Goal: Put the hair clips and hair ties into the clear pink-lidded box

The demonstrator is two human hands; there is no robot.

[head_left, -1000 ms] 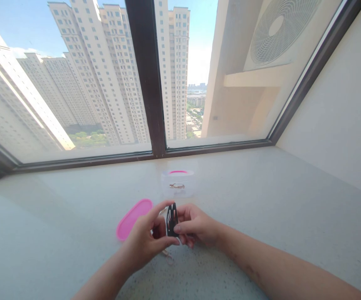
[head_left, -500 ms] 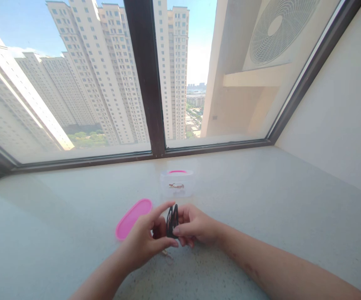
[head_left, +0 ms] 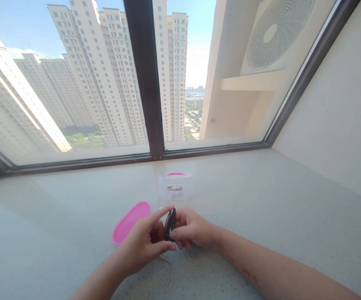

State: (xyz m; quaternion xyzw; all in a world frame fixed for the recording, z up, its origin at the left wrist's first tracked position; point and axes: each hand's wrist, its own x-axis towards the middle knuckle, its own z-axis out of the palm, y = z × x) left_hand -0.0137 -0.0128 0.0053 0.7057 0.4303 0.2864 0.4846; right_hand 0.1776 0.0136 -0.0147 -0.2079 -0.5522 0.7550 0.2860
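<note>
A pale, speckled stone windowsill [head_left: 261, 216] fills the lower half of the view, running up to a wide window with a dark frame [head_left: 143, 79]. Beyond the glass stand tall apartment towers, and at two o'clock an air-conditioner unit [head_left: 274, 33] sits on a ledge. A plain wall [head_left: 339, 125] closes the sill at three o'clock. Near six o'clock, both hands meet above the sill. The left hand [head_left: 143, 243] and right hand [head_left: 193, 229] together pinch a small black hair clip [head_left: 169, 223], held upright between the fingertips. A pink oval lid [head_left: 130, 216] lies flat at nine o'clock from the hands. A clear plastic box [head_left: 174, 185] sits at twelve o'clock (something small and brown lies inside).
</note>
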